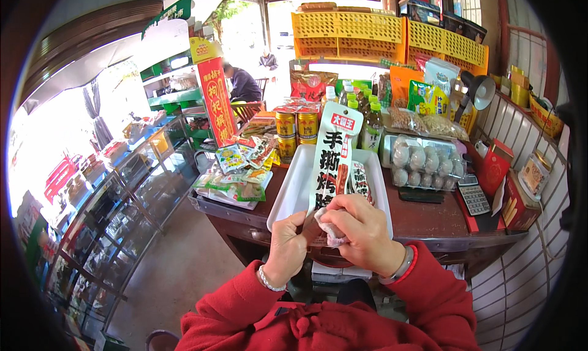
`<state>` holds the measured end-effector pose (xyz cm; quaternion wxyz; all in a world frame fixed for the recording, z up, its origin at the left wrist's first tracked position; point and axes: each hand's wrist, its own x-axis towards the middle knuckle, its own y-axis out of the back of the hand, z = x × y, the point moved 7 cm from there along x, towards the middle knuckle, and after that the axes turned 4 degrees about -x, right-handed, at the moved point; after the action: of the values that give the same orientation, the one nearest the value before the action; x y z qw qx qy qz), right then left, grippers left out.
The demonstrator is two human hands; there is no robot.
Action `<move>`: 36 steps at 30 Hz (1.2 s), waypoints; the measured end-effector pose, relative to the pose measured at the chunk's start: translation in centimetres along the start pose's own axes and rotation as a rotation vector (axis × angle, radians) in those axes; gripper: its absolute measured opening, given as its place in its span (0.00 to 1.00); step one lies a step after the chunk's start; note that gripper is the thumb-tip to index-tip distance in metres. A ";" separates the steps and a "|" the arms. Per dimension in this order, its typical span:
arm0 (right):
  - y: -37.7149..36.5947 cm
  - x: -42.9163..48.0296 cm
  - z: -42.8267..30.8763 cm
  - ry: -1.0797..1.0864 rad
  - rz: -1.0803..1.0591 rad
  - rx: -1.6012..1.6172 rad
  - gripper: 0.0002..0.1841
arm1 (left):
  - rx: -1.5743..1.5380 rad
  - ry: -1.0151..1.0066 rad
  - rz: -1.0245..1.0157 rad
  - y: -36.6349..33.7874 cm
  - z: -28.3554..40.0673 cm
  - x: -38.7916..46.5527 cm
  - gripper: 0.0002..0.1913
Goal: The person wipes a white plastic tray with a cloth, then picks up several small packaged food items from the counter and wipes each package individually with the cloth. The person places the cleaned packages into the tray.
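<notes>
My left hand (291, 244) grips the lower end of a long white snack packet (334, 153) that bears printed writing and a picture of the food. The packet slants upright over a white plastic tray (294, 190). Bunched in my right hand (365, 234) is a pale pinkish cloth (331, 227), pressed against the packet's lower part. A second packet (362, 181) with similar print lies in the tray, partly covered by the first. My hands hide the packet's bottom end.
Small snack packets (241, 167) are piled left of the tray, near stacked gold drink cans (296, 126). Green-capped bottles (373, 126) stand behind. On the right are an egg carton (427, 163), a calculator (474, 197) and a desk lamp (477, 91). A person (243, 82) sits farther off.
</notes>
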<state>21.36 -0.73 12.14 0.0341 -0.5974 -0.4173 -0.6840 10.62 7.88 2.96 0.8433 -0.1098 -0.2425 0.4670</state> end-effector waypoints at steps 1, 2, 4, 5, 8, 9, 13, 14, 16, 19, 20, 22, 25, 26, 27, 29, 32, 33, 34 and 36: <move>0.1 -0.3 0.3 -0.006 0.003 -0.007 0.22 | 0.055 -0.002 0.027 0.3 0.1 0.1 0.05; 0.6 -0.1 1.1 -0.017 0.035 -0.101 0.21 | 0.080 -0.014 0.056 0.8 0.9 0.7 0.05; 2.1 -0.7 3.2 -0.122 0.054 -0.076 0.17 | 0.113 -0.130 0.089 2.1 3.2 1.4 0.09; 3.1 -0.9 3.9 -0.183 0.079 -0.047 0.16 | 0.043 -0.199 0.121 2.1 4.6 1.4 0.14; 6.0 -3.7 5.6 -0.287 0.214 -0.020 0.15 | 0.164 -0.135 0.109 4.1 4.3 2.5 0.19; 6.2 -4.9 6.0 -0.334 0.243 0.010 0.13 | 0.176 -0.136 0.101 4.5 4.1 2.9 0.19; 5.9 -8.4 6.5 -0.389 0.343 0.046 0.11 | 0.202 0.055 0.007 4.8 2.7 4.2 0.21; 5.7 -9.2 6.5 -0.388 0.369 0.057 0.11 | 0.205 0.087 -0.016 4.8 2.0 4.5 0.21; 5.5 -10.2 7.0 -0.401 0.435 0.083 0.11 | 0.246 0.165 -0.050 4.7 1.3 5.0 0.19; 5.3 -11.4 8.2 -0.451 0.497 0.135 0.11 | 0.285 0.238 -0.069 4.5 0.7 5.8 0.18; 5.3 -11.7 8.4 -0.467 0.507 0.154 0.11 | 0.283 0.249 -0.070 4.3 0.6 6.0 0.17; 5.0 -12.1 8.8 -0.474 0.526 0.186 0.11 | 0.260 0.312 -0.090 3.9 0.2 6.3 0.15; 4.6 -12.4 9.0 -0.454 0.536 0.212 0.12 | 0.353 0.399 -0.088 3.8 -0.2 7.0 0.12; 4.7 -12.3 8.9 -0.449 0.535 0.213 0.12 | 0.380 0.410 -0.081 3.5 -0.2 7.2 0.11; 4.7 -12.1 8.9 -0.443 0.534 0.215 0.12 | 0.409 0.419 -0.072 3.4 -0.2 7.3 0.11; 4.6 -12.1 8.9 -0.431 0.526 0.215 0.12 | 0.417 0.444 -0.043 3.9 -1.1 7.9 0.11; 4.7 -12.3 9.2 -0.427 0.523 0.219 0.12 | 0.476 0.499 -0.030 3.3 -1.8 8.6 0.14; 4.7 -12.3 9.3 -0.423 0.521 0.226 0.12 | 0.476 0.517 -0.010 3.1 -1.8 8.8 0.16; 4.7 -12.4 9.4 -0.430 0.531 0.240 0.12 | 0.475 0.536 0.010 2.8 -2.0 9.1 0.17; 4.6 -12.7 9.5 -0.445 0.549 0.268 0.12 | 0.474 0.587 0.031 2.9 -2.9 10.1 0.23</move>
<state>34.98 -3.63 3.28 0.2025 -0.8112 -0.3247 -0.4422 14.46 18.08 2.36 0.8716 -0.0444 0.1262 0.4715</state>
